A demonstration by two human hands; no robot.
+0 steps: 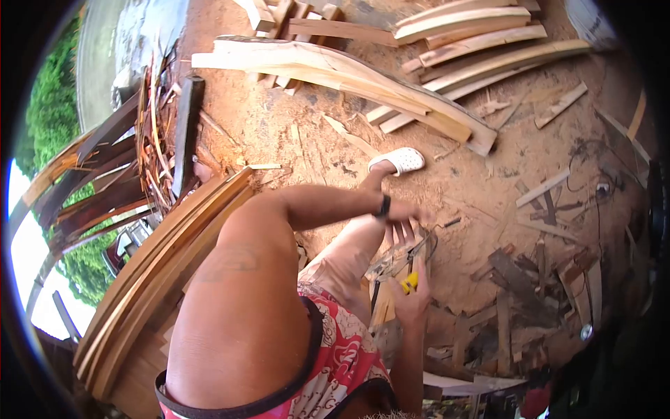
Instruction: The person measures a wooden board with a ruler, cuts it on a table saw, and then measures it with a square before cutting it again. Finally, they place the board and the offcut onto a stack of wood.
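My left hand (403, 218), just past a black wristband, is stretched over the work spot with its fingers apart and nothing visibly in it. Below it, my right hand (412, 297) is closed around a small yellow tool (410, 282), whose exact kind I cannot make out. Between and beside the hands are a pale piece of wood (383, 307) and thin dark parts, partly hidden by my hands and leg.
Long curved planks (335, 73) lie on the sandy ground ahead. More boards (160, 279) are stacked at the left, near dark splintered timber (105, 167). Wood scraps (513, 279) and a thin cable (599, 230) lie at the right. My foot wears a white clog (407, 160).
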